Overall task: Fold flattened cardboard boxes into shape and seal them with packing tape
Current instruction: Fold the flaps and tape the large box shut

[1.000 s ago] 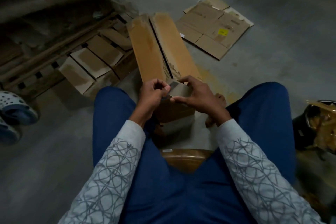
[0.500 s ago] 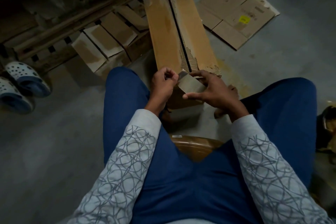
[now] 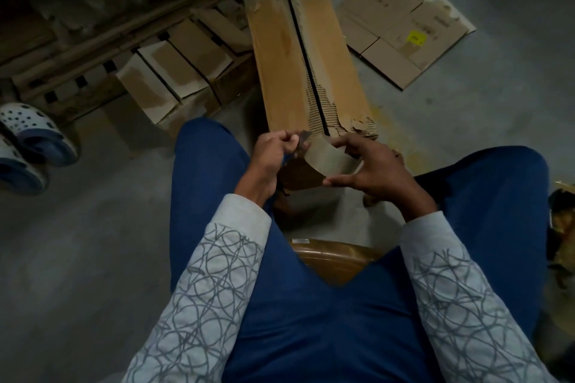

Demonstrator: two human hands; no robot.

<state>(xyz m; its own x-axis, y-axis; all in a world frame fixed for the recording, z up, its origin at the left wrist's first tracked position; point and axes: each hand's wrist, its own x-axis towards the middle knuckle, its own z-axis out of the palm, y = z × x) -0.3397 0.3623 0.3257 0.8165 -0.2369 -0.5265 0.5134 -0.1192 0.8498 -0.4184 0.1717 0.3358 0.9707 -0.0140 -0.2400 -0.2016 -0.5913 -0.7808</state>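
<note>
A long brown cardboard box (image 3: 280, 65) stands on the floor between my knees, its two top flaps meeting at a dark middle seam, the near edge torn. Just over its near end I hold a roll of clear packing tape (image 3: 329, 157). My right hand (image 3: 376, 171) grips the roll from the right side. My left hand (image 3: 273, 149) pinches the loose tape end at the roll's left edge.
Several formed boxes (image 3: 174, 71) lie in a row at the left beside wooden slats. A flattened box with a yellow label (image 3: 407, 28) lies on the floor at the far right. Sandals (image 3: 28, 140) sit at the left edge. A brown stool seat (image 3: 336, 261) shows between my legs.
The camera has tilted, so everything sits lower and further right in view. My hands stay on the tape roll, and my left fingers have pulled the tape end slightly away from it.
</note>
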